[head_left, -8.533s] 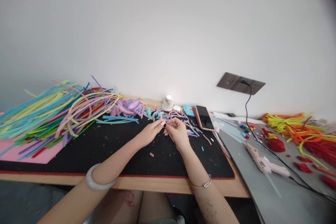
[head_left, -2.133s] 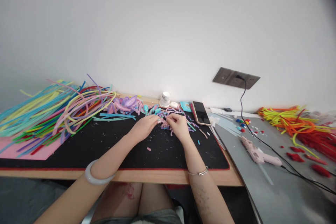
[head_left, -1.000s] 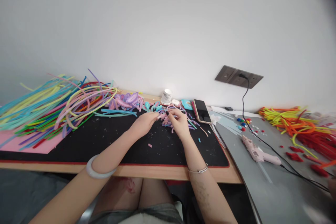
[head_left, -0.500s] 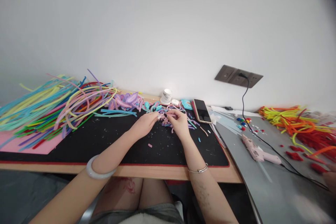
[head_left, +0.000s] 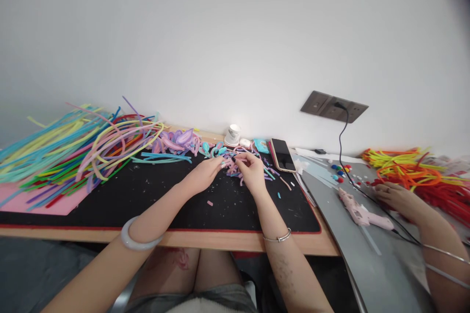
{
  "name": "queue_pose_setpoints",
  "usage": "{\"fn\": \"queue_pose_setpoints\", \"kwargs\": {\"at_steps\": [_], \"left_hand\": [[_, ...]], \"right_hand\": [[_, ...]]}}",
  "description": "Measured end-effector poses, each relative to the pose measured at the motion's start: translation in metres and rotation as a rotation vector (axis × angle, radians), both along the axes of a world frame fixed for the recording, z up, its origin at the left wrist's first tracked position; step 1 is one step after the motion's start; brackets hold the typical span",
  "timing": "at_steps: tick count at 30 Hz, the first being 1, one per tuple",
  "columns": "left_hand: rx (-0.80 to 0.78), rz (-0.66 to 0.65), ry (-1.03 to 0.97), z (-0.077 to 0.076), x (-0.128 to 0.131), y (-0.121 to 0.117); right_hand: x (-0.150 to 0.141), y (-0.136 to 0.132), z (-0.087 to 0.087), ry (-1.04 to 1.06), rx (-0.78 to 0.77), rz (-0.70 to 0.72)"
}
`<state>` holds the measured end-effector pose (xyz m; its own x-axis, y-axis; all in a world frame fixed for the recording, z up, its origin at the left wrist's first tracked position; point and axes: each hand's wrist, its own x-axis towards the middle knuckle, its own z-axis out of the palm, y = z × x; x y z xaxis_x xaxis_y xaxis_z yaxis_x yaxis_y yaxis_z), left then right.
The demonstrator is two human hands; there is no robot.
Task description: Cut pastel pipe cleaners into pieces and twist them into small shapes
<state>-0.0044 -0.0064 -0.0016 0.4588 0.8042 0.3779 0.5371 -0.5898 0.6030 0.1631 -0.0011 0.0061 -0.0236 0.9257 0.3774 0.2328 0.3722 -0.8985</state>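
Both hands meet over a heap of short pink, purple and blue pipe cleaner pieces (head_left: 239, 174) on the black mat (head_left: 165, 205). My left hand (head_left: 206, 173) is closed, its fingertips pinching one side of a small pink pipe cleaner (head_left: 229, 161). From the other side my right hand (head_left: 251, 170) pinches the same piece between thumb and fingers. Its exact shape is partly hidden by the fingertips. Just behind lie teal and pink looped pipe cleaner shapes (head_left: 213, 149), with purple and pink petal-like shapes (head_left: 176, 141) further left.
Long multicoloured pipe cleaners (head_left: 73, 151) cover the left side on a pink sheet (head_left: 44, 200). A white cup (head_left: 233, 134) and a phone (head_left: 282, 155) stand at the back. On the grey right-hand table are a pink glue gun (head_left: 362, 211), its cord, and another person's hand (head_left: 398, 200).
Another person's hand has reached in from the right to the red pieces beside the glue gun. My own hands stay nearly in place, with only slight finger movement.
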Motion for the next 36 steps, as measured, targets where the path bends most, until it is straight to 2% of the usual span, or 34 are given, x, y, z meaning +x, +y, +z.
{"fn": "queue_pose_setpoints", "kwargs": {"at_steps": [3, 7, 12, 18, 24, 26, 28, 31, 34, 36], "left_hand": [[0.015, -0.007, 0.023, -0.003, -0.001, 0.002], [0.050, -0.001, 0.066, -0.007, -0.002, 0.005], [0.042, 0.036, 0.048, -0.005, -0.003, 0.005], [-0.053, 0.095, -0.165, 0.000, 0.001, 0.003], [-0.259, 0.025, -0.396, -0.005, 0.006, 0.003], [-0.248, 0.024, -0.395, -0.003, 0.006, 0.002], [-0.167, 0.056, -0.334, 0.001, 0.004, 0.001], [-0.051, 0.117, -0.227, 0.006, 0.002, -0.001], [-0.005, 0.130, -0.185, 0.007, 0.002, -0.002], [-0.005, 0.094, -0.172, 0.007, 0.002, -0.002]], "right_hand": [[0.001, 0.001, -0.001, -0.043, 0.047, -0.025], [0.003, 0.003, 0.000, -0.153, 0.190, -0.042], [0.002, 0.000, 0.005, -0.240, 0.294, -0.020], [0.002, -0.002, 0.007, -0.276, 0.281, -0.007], [0.002, -0.001, 0.004, -0.253, 0.243, -0.017], [0.001, 0.000, 0.002, -0.228, 0.212, -0.024], [0.001, 0.001, 0.001, -0.166, 0.152, -0.040], [0.001, 0.002, -0.002, 0.020, -0.034, -0.059], [0.000, 0.003, -0.004, 0.184, -0.286, 0.097], [-0.002, 0.001, -0.004, 0.242, -0.345, 0.231]]}}
